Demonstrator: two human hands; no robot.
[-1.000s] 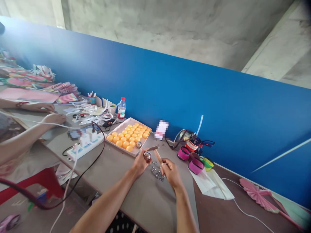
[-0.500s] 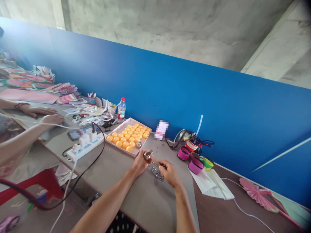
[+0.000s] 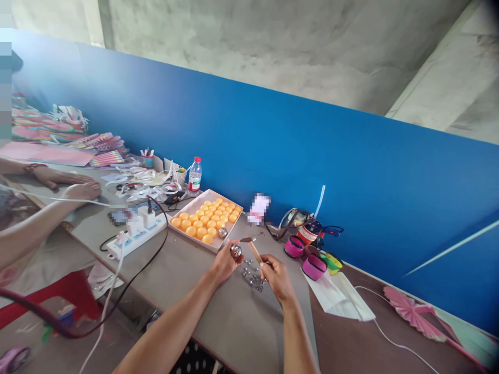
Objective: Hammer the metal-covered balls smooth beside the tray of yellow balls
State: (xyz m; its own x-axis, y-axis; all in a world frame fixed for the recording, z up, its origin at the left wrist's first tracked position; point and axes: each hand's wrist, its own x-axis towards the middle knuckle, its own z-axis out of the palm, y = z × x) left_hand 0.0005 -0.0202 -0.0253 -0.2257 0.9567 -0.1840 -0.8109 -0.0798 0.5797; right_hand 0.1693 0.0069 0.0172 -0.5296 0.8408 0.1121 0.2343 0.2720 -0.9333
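My left hand (image 3: pixel 225 263) pinches a small shiny silver ball (image 3: pixel 236 251) just above the grey table. My right hand (image 3: pixel 276 275) is closed round the wooden handle of a small hammer (image 3: pixel 251 246), whose metal head is raised beside the ball. A heap of little silver pieces (image 3: pixel 252 278) lies on the table between my hands. Just beyond sits a shallow tray (image 3: pixel 186 205) filled with several orange balls, and one silver ball (image 3: pixel 222 232) rests at its near corner.
A white power strip (image 3: pixel 134 232) with black cables lies left of the tray, a water bottle (image 3: pixel 195 174) behind it. Pink tape rolls (image 3: pixel 314 265) and white paper (image 3: pixel 343 297) lie at my right. Another person's arms (image 3: pixel 47 208) rest on the table at far left.
The hammer head dropped onto the silver ball half a second ago and has now lifted up again. My left hand has stayed in place with the ball.
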